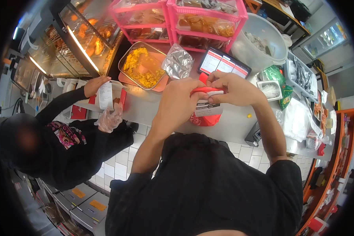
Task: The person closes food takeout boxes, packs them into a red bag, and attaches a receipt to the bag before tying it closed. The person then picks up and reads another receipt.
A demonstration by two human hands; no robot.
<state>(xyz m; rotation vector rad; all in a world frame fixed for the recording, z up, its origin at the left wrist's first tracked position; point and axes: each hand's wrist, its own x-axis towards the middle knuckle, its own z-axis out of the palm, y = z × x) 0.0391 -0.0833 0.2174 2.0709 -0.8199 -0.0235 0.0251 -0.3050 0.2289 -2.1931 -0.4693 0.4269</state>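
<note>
Both of my hands meet over the counter at a red plastic bag [205, 119]. My left hand [181, 98] has its fingers closed on the bag's gathered top. Pinched closed too, my right hand [234, 89] holds the bag's top from the other side, with a bit of white paper between the hands. A printed label [209, 110] hangs at the front of the bag, just below my fingers. Behind my hands lie a tablet [224, 63] with a lit screen and a foil-covered container [177, 61].
A metal tray of yellow food [160, 85] and pink stacked baskets [206, 24] stand behind. At left, a co-worker in black [72, 135], one hand gloved, handles a receipt [105, 96]. A white tub [259, 41], a green bag [272, 75] and a cutlery bin [301, 76] stand right.
</note>
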